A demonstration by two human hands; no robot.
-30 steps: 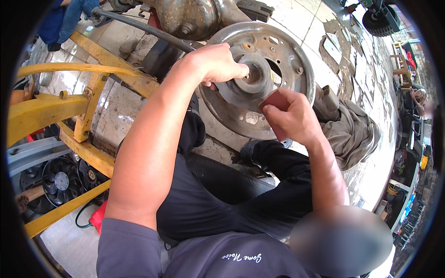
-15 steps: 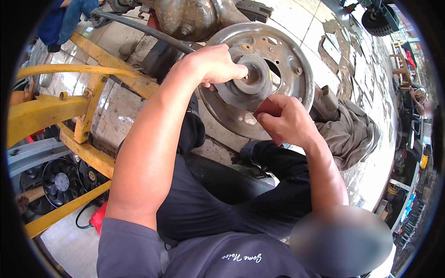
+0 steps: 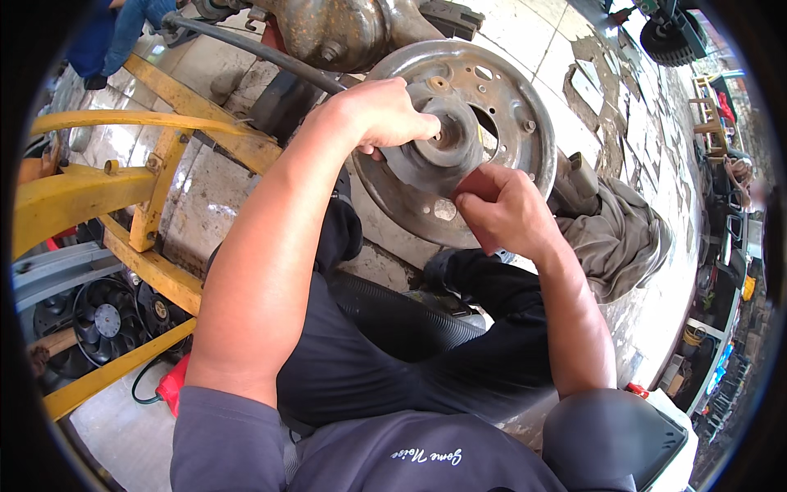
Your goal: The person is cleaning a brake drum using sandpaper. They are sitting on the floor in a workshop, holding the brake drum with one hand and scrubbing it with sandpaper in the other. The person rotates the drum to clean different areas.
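Observation:
A dark grey, stepped round metal part (image 3: 449, 166) sits in front of a large worn brake backing plate (image 3: 518, 107). My left hand (image 3: 385, 115) is closed on the upper left of the round part, its thumb at the central hole and its other fingers curled behind the edge. In my right hand (image 3: 510, 211) is a folded piece of reddish-brown sandpaper (image 3: 484, 187), pinched between thumb and fingers. The sandpaper's upper edge meets the lower right rim of the round part; the exact contact is hidden by my fingers.
A rusty axle housing (image 3: 328, 37) and a long metal bar (image 3: 254, 51) lie beyond. Yellow metal framing (image 3: 90, 197) stands at the left, near a black fan (image 3: 106, 320). Bunched grey-brown cloth (image 3: 619, 230) lies at the right. At the upper left, someone's blue-clad leg (image 3: 127, 33) shows.
My right hand and the sandpaper have shifted very slightly along the rim of the round part. My left hand keeps its grip and has hardly moved.

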